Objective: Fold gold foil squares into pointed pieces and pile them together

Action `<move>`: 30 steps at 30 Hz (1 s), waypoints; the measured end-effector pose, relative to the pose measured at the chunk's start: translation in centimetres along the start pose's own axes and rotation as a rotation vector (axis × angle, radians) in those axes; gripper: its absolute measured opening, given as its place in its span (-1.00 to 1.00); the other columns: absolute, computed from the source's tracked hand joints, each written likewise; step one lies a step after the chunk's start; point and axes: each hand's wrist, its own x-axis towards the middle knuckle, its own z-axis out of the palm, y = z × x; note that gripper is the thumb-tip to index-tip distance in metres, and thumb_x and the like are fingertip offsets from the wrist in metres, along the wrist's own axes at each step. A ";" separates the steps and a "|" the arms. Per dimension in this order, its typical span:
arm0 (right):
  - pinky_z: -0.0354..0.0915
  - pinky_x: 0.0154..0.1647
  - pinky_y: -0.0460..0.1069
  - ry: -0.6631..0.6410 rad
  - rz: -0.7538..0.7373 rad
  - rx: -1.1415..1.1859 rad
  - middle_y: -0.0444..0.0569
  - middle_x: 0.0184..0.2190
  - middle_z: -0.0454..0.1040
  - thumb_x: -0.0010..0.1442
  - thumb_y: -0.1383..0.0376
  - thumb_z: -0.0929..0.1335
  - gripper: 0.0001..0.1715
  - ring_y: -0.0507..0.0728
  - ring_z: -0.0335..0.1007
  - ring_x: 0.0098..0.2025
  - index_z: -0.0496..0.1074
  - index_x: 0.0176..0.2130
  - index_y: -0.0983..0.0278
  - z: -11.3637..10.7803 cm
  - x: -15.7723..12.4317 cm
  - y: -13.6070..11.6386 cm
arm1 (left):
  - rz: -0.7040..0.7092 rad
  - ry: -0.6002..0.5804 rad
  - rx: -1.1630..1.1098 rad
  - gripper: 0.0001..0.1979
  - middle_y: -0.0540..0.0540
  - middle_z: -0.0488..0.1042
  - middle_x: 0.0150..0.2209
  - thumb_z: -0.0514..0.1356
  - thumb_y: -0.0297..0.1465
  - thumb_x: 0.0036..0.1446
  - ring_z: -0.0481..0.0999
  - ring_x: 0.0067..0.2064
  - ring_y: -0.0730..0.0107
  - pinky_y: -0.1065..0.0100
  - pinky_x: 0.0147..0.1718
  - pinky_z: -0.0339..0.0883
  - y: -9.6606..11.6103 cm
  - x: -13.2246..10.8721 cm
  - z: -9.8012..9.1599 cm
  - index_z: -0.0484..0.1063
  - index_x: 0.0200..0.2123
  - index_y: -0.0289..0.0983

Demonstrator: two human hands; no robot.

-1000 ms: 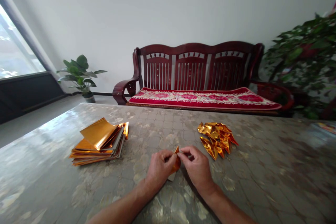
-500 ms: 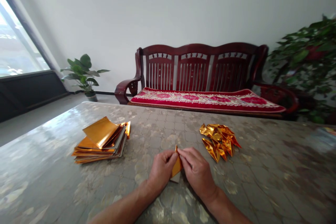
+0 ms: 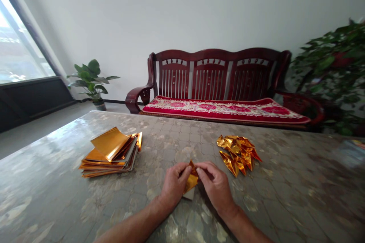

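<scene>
My left hand [image 3: 173, 184] and right hand [image 3: 215, 186] conceal most of the gold foil piece [image 3: 191, 180]; its folds cannot be verified. My forearms [image 3: 128, 226] are cut off at bottom edge. Far-right item on the table [image 3: 356, 144]: too blurred to identify.

Two bare forearms [image 3: 128, 225] ending in a broad left hand [image 3: 173, 184] and right hand [image 3: 216, 186], both thick-fingered and short-nailed.
</scene>
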 end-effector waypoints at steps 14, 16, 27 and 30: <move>0.22 -0.39 -0.08 -0.060 0.183 -0.112 -0.13 -0.53 0.44 0.26 0.16 0.26 -0.71 0.09 0.34 -0.44 0.41 -0.42 0.23 -0.1 0.3 0.8 | -0.091 -0.005 -0.148 -0.64 0.00 0.47 -0.47 0.02 -0.20 0.24 0.43 -0.48 0.44 0.47 -0.51 0.29 0.5 0.1 -0.5 0.54 -0.27 -0.31; 0.21 -0.38 -0.08 -0.086 0.174 -0.118 -0.13 -0.51 0.45 0.27 0.15 0.26 -0.70 0.08 0.34 -0.42 0.40 -0.42 0.23 -0.1 0.2 0.7 | -0.072 0.006 -0.109 -0.71 -0.01 0.49 -0.47 0.12 -0.25 0.17 0.44 -0.46 0.42 0.48 -0.49 0.29 0.7 0.3 -0.5 0.56 -0.29 -0.31; 0.07 -0.43 -0.08 -0.266 0.137 -0.278 -0.15 -0.56 0.38 0.29 0.17 0.21 -0.64 0.06 0.28 -0.46 0.30 -0.50 0.22 0.0 0.1 -0.3 | -0.087 0.067 -0.135 -0.82 0.04 0.37 -0.62 0.23 -0.35 -0.03 0.30 -0.54 0.50 0.49 -0.54 0.15 0.4 0.4 -0.5 0.43 -0.58 -0.33; 0.03 -0.42 -0.07 -0.308 0.117 -0.304 -0.16 -0.56 0.35 0.27 0.21 0.21 -0.68 0.05 0.25 -0.46 0.25 -0.51 0.22 -0.2 -0.2 -0.4 | -0.152 0.082 -0.214 -0.82 0.06 0.32 -0.65 0.27 -0.36 -0.08 0.25 -0.57 0.53 0.50 -0.57 0.10 0.3 0.3 -0.5 0.40 -0.61 -0.32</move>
